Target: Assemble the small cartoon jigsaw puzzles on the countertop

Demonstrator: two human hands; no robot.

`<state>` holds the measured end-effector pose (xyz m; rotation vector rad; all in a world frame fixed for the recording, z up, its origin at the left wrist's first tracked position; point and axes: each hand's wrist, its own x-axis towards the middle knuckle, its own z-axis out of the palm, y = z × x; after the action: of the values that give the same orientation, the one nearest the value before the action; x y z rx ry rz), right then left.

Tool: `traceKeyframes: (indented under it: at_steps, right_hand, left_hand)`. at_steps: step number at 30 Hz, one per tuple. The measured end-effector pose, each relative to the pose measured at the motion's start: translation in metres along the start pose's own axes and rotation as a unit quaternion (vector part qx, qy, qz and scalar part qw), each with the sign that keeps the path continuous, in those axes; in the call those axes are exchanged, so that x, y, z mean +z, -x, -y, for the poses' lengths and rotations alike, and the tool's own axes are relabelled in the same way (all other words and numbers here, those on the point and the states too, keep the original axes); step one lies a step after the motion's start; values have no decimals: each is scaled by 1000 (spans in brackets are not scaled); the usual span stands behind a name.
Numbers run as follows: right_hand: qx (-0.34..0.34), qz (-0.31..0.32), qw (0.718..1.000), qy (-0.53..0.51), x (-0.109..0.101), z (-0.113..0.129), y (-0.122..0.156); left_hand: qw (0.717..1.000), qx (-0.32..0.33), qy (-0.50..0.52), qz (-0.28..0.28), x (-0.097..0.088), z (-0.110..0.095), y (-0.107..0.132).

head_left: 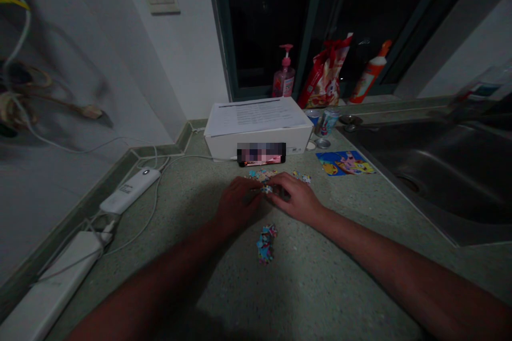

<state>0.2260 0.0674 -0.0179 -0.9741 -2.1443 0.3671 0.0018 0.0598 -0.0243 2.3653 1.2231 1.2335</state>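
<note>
My left hand [239,200] and my right hand [295,196] meet over the countertop, fingertips closed in from both sides on small jigsaw puzzle pieces [266,189]. How many pieces lie between the fingers is too small to tell. Just beyond my fingers lies a loose spread of puzzle pieces [262,175], partly hidden by my hands. A smaller heap of pieces [302,176] sits past my right hand. Nearer to me, a joined strip of puzzle pieces [266,245], mostly blue, rests on the counter between my forearms.
Behind the pieces, a phone [262,155] leans against a white box [258,125]. A colourful picture card [344,163] lies beside the metal sink [436,170]. Cans [328,121] stand by the box. At left are a power bank [130,191], cables and a power strip [56,287].
</note>
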Motion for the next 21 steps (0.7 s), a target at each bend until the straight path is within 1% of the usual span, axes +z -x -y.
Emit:
traceKeyframes:
  at_steps: [7,13,18,21]
  right_hand:
    - [10,0,1000,-1,0,0,0]
    - [-9,-7,1000,-11,0,0,-1]
    - [-30,-26,999,-2,1,-3,-2]
    - [-13,-54,998,15,-3,-9,-3]
  left_hand:
    - [1000,-14,2,8,-1,-1,-1]
    - [1000,-17,-7,15,-1,0,0]
    - [1000,-11,-12,19,2,3,1]
    - [999,-31,-32,23,2,5,-1]
